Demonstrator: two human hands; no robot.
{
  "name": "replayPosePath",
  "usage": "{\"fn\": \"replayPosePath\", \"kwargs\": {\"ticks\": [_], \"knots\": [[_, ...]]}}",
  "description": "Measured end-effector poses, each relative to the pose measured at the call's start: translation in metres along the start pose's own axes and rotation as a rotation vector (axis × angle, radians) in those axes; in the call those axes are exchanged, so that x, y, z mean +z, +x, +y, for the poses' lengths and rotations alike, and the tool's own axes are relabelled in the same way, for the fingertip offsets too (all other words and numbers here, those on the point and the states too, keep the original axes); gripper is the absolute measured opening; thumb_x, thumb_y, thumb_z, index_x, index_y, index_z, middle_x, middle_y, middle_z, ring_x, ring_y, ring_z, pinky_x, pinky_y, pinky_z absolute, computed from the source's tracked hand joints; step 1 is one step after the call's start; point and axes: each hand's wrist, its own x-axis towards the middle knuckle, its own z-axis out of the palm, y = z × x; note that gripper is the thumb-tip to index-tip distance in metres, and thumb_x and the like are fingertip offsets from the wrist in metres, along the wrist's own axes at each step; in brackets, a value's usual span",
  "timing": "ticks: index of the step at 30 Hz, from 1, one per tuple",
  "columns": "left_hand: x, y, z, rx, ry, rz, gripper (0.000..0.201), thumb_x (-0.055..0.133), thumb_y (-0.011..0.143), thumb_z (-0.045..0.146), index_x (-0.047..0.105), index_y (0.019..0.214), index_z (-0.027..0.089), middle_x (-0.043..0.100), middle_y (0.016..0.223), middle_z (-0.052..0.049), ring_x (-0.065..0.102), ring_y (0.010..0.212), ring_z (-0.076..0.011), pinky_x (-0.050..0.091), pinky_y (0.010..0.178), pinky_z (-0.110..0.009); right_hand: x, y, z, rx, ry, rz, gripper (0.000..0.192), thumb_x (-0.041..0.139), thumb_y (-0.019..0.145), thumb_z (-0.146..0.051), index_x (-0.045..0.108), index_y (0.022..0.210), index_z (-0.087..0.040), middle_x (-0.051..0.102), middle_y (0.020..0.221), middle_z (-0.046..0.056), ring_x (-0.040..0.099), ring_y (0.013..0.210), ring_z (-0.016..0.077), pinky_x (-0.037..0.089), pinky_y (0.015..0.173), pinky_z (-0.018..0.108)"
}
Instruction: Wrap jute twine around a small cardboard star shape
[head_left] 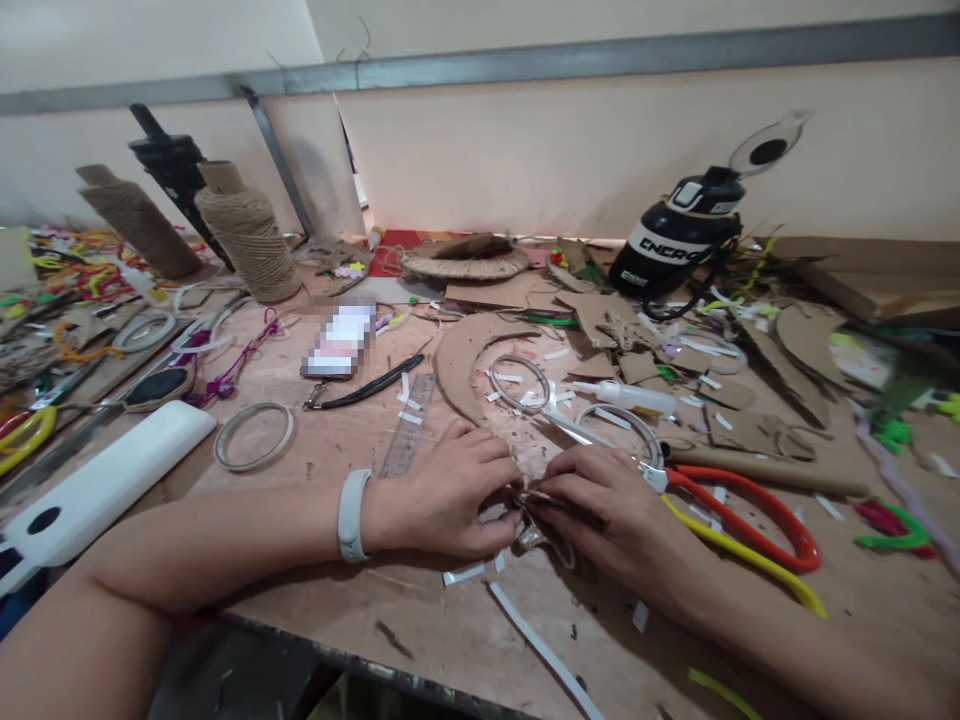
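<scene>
Blk bottle [664, 250] at back of surface [442, 640], contents hidden. Sm. brown piece [534, 537] btwn L hand [457, 490] & R hand [611, 500]; both pinching its far end.

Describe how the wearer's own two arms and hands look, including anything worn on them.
The left hand and right hand are both ungloved, with no rings visible. A broad, smooth, pale grey wristband circles the left wrist; the right wrist shows nothing worn. No sleeve shows on the left forearm or right forearm.
</scene>
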Motion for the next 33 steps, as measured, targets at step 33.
{"fn": "replayPosePath", "kwargs": {"ticks": [33], "knots": [[-0.006,0.002,-0.011,0.049,-0.238,0.053,0.015,0.058,0.083,0.022,0.065,0.095,0.017,0.073,0.088,-0.003,0.066,0.088,-0.0174,0.035,0.091,-0.036,0.007,-0.006,0.001,0.005,-0.016,-0.008,0.017,0.054,0.099,-0.027,0.067,0.090,-0.021,0.068,0.091,0.005,0.059,0.084,0.0190,0.038,0.079,0.035]]}}
